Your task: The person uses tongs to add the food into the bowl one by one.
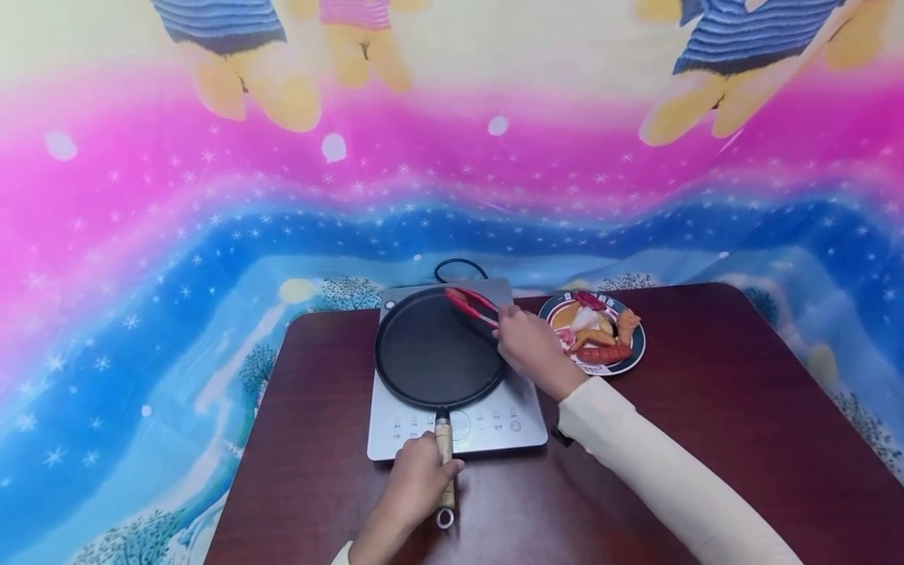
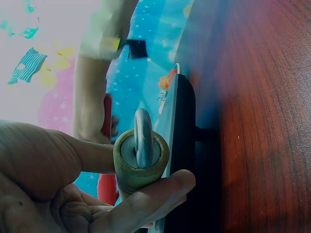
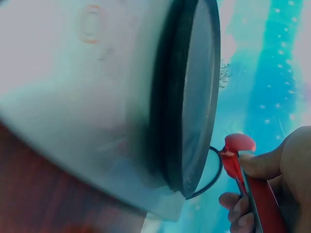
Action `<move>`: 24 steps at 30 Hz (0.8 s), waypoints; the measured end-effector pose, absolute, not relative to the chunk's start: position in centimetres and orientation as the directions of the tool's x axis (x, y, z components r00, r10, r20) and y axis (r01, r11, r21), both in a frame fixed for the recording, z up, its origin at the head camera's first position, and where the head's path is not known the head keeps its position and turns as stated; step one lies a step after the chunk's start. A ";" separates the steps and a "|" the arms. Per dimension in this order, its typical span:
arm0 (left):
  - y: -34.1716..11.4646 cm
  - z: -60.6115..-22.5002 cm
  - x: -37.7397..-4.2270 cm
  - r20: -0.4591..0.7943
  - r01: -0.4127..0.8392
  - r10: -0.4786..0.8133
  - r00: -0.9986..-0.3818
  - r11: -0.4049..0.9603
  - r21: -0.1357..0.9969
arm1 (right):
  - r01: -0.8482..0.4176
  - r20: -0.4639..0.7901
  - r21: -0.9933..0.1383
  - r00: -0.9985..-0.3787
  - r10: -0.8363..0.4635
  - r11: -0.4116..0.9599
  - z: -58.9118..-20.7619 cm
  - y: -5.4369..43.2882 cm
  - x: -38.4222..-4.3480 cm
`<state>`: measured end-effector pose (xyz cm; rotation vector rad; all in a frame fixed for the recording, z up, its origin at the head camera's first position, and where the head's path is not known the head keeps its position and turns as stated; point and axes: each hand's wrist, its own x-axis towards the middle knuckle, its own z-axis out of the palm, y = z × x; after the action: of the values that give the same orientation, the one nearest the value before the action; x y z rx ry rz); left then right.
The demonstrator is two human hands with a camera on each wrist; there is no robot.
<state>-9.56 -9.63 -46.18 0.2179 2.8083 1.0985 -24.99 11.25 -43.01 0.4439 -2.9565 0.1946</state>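
A black flat frying pan [image 1: 439, 345] sits on a silver induction cooker [image 1: 384, 443], its handle [image 1: 444, 459] pointing toward me. My left hand [image 1: 417, 475] grips that handle, thumb on one side and fingers on the other in the left wrist view. Over the pan's far right part, my right hand [image 1: 533, 345] holds red tongs [image 3: 262, 204]. Something brownish-red shows between the tong tips, too small to identify. Food pieces, among them a red sausage-like one [image 1: 600, 355], lie on a dark-rimmed plate [image 1: 639, 345] right of the cooker.
The cooker stands on a dark red wooden table [image 1: 311, 408]. A black cord [image 1: 461, 260] loops up behind the cooker. Close behind the table hangs a colourful printed cloth [image 1: 212, 180]. The right forearm crosses the table's right side, in front of the plate.
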 end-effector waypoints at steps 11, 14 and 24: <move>-9.7 -46.2 -9.7 -0.055 0.091 0.173 -0.983 0.730 0.677 | -0.331 0.077 -0.023 -0.941 -0.328 0.943 -43.8 7.7 -27.4; -9.7 -46.1 -9.6 -0.065 0.077 0.166 -0.984 0.723 0.686 | -0.347 0.078 0.006 -0.935 -0.346 0.938 -43.9 6.9 -27.7; -9.7 -46.3 -9.7 -0.066 0.084 0.172 -0.983 0.736 0.672 | -0.383 0.096 0.162 -0.911 -0.401 0.909 -44.2 5.5 -27.8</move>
<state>-9.68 -9.67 -46.31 0.2085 2.8102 1.0790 -27.81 5.45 -44.21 0.6076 -2.9447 -0.2115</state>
